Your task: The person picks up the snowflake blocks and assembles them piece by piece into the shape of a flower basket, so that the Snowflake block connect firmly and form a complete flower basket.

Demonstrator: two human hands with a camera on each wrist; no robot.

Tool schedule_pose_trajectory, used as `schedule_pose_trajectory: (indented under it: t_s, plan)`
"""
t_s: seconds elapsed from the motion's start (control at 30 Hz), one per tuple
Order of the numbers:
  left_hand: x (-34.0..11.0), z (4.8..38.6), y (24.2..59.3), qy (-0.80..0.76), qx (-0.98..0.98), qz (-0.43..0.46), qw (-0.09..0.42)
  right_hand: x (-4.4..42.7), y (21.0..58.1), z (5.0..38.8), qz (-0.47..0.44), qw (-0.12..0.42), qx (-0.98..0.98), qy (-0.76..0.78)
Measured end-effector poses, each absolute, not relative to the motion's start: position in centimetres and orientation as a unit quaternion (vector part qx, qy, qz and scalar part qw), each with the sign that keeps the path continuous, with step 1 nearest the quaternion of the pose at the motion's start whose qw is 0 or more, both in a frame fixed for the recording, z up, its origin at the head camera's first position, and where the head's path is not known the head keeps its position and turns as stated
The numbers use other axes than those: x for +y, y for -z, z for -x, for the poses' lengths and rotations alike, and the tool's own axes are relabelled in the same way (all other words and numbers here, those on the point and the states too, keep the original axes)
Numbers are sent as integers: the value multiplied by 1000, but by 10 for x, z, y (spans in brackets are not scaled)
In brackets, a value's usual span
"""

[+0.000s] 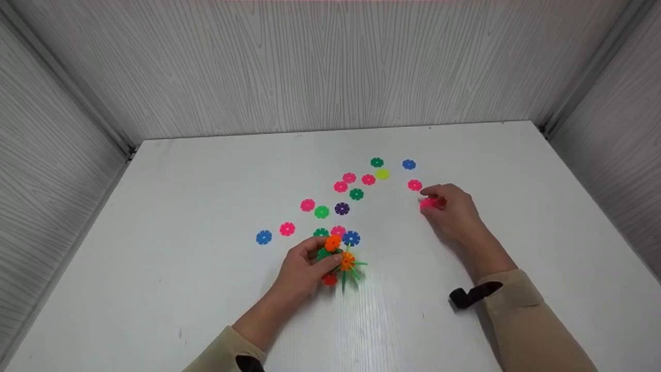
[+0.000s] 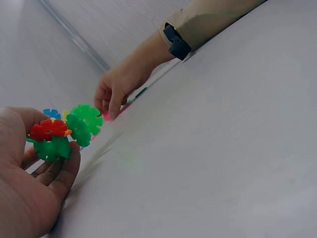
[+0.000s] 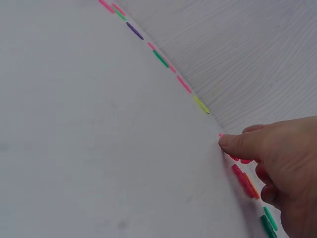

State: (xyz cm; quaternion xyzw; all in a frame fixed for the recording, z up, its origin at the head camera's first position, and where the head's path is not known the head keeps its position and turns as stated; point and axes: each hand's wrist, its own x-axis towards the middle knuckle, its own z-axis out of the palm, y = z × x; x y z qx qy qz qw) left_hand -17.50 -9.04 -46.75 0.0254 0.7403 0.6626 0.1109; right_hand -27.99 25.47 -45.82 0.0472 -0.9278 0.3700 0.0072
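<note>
My left hand [image 1: 307, 268] grips a cluster of interlocking snowflake discs [image 1: 347, 261], with orange, green and red pieces joined at angles. In the left wrist view, the red disc [image 2: 48, 130] and green discs [image 2: 85, 119] of this cluster show between thumb and fingers. On the right, my right hand [image 1: 454, 212] is low at the table, thumb and fingers curled about a pink snowflake disc [image 1: 428, 203]. Part of that disc is hidden by the fingers. Just beyond them lies another pink disc [image 1: 414, 185].
Loose discs lie scattered across the white table [image 1: 206, 289], among them a purple disc [image 1: 342, 208], a yellow disc [image 1: 382, 174] and a blue disc [image 1: 264, 237]. More red and orange discs [image 3: 245, 182] appear beneath the right hand. A pale grained panel [image 1: 330, 67] stands behind the table.
</note>
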Motion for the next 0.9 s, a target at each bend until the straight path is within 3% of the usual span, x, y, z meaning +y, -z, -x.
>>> schedule_pose_trajectory:
  t_s: [0.23, 0.47, 0.9]
  plan:
    - [-94, 175, 470, -657, 744, -23, 118, 229, 451, 270, -47, -16, -906, -421]
    - [-92, 174, 466, -656, 745, -3, 119, 179, 439, 248, -193, -66, -842, -500]
    - [-92, 175, 467, -658, 745, -10, 107, 145, 434, 225, -270, -48, -797, -538]
